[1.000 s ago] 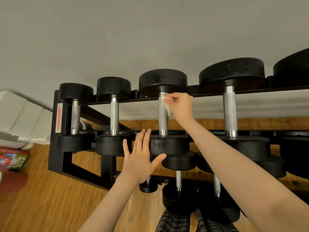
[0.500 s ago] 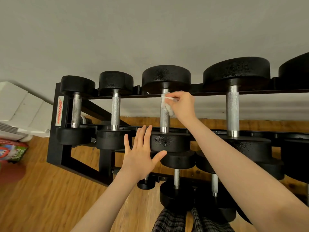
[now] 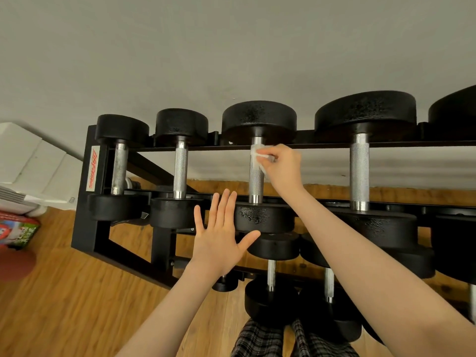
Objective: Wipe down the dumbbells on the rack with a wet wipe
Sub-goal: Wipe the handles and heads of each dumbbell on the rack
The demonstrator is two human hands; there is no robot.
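Observation:
Black dumbbells with knurled steel handles lie across the top tier of a black rack [image 3: 88,222]. My right hand [image 3: 283,166] pinches a white wet wipe [image 3: 257,157] against the upper part of the handle of the third dumbbell [image 3: 258,119] from the left. My left hand [image 3: 219,235] is spread flat with straight fingers, in front of that dumbbell's near head [image 3: 265,219], its thumb near the head's lower edge. The near head looks wet and shiny.
Two smaller dumbbells [image 3: 180,161] sit to the left, a larger one [image 3: 359,171] to the right. More dumbbells [image 3: 270,274] fill the lower tier. A white appliance [image 3: 28,163] and a colourful box [image 3: 15,231] stand left on the wooden floor. A grey wall is behind.
My right hand with the wipe stays at the top of the handle, shifting only slightly. The left hand holds its spread pose. The view has drifted a little.

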